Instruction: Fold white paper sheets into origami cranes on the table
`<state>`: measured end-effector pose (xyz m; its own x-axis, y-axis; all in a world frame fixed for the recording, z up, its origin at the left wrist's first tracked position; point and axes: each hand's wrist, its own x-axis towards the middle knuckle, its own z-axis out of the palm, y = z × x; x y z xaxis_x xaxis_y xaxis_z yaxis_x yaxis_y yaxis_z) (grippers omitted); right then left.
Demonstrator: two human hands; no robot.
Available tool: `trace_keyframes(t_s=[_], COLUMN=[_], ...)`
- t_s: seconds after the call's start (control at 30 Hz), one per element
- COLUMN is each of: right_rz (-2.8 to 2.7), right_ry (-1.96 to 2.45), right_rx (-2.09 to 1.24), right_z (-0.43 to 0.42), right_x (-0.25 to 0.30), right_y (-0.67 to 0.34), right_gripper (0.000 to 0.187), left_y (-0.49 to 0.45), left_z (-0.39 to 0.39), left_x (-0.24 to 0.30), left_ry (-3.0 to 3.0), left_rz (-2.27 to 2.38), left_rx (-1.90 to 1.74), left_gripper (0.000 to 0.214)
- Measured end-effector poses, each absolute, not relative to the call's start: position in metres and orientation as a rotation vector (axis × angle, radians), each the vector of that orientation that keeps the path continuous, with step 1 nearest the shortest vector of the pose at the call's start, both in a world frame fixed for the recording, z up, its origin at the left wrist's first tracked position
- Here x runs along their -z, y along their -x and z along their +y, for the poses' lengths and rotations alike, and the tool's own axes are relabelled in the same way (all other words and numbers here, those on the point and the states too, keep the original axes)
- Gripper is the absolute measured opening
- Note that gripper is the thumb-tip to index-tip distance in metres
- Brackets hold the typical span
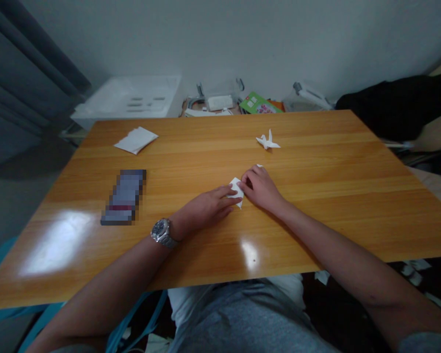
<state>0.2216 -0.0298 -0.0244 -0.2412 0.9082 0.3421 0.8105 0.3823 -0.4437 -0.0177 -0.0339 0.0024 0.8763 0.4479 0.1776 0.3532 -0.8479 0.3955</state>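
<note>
Working at a glossy wood-grain table [191, 166], glare patches on top; pale wall [220, 39] behind, grey curtain [18, 73] far left. Past the back edge: white plastic tray [132, 98], green booklet [259, 104], dark cloth [397, 103] to the right. On top: paper stack [136, 140] back left, pixelated phone [125, 196] nearer, white paper bird [268, 141] back right. Folded paper [236, 189] sits on the table around mid-width, between both hands: small, white, angular, pointed tip toward the body, partly covered by fingers. Left hand [208, 207], with metal watch [161, 230], lays loosely parted, extended fingers over it. Right hand [259, 189] is curled, thumb at the paper's right edge; can't tell if it's pinching. White bit [259, 165] shows beyond its fingertips, unclear what.
</note>
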Motion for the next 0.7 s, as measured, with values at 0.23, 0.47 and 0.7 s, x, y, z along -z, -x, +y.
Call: trace_keyframes(t_s=[0.23,0.47,0.7], right_rz=[-2.095,-2.091,-2.088], right_ry=[1.480,1.482,1.464], right_rx=[-0.231,-0.237,-0.222], right_z=[-0.0297,-0.0290,-0.0284], right_x=[0.0255,0.0249,0.0272], right_y=[-0.2214,-0.2219,-0.2224], right_gripper=[0.016,0.017,0.017], left_y=[0.0169,0.0195,0.0236], left_z=[-0.0337,-0.0332,-0.0310], left_x=[-0.0024,-0.0083,-0.0098], left_ry=[-2.747,-2.682,-2.650], left_rz=[0.543,0.449,0.423], left_rx=[-0.373,-0.407,-0.397], left_gripper=[0.040,0.036,0.037])
